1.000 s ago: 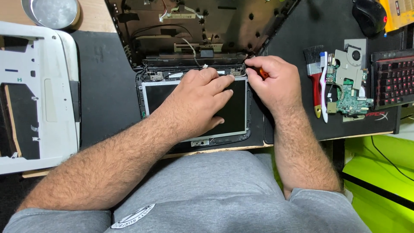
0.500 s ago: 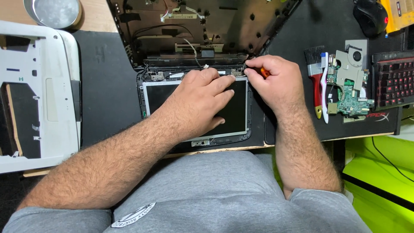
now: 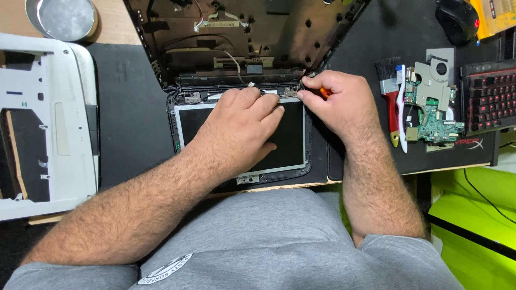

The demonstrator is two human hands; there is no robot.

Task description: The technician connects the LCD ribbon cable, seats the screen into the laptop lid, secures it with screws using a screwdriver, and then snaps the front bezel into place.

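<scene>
Now the left hand [image 3: 242, 126] lies flat, fingers spread, on the screen [image 3: 290, 140] beneath it. Just beside it, the right hand [image 3: 336, 99] grips an orange-handled screwdriver [image 3: 325, 92] at the hinge [image 3: 291, 92]. A brush [image 3: 390, 91] lies to its right.

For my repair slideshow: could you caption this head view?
Left hand steadies a laptop screen panel while the right hand works an orange-handled tool at the hinge.

bare black mat [image 3: 129, 107] left of screen [image 3: 293, 142], brush [image 3: 389, 91] crowding right
</scene>
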